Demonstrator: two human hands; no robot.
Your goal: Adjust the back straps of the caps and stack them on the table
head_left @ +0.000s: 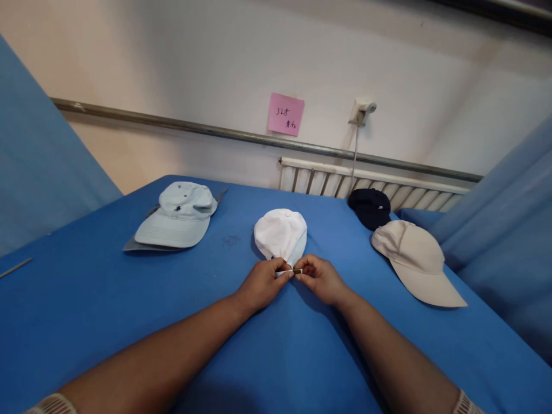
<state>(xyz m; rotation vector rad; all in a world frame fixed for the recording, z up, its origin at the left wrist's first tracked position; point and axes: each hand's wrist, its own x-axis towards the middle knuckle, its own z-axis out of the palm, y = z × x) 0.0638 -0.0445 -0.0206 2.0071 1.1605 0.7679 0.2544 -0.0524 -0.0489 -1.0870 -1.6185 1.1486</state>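
While pinching white cap [280, 230] by strap [298, 271] in closed fingers [282, 270] of left hand [261, 284] and right hand [325, 280], central on bench [207, 282], can't see gripped ends; note grey brim [149, 248] under pale-blue cap [179, 215], beige cap [414, 259] rightward.

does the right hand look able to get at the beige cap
Probably yes: nothing visible stands between the right hand and the beige cap, though that hand is holding the white cap.

Radiator [317, 182]: beyond tabletop's [142, 287] far edge
Pink note [286, 114]: on wall [207, 57]
Curtains [38, 161]: along left, right edges
Stick [16, 268]: near left edge
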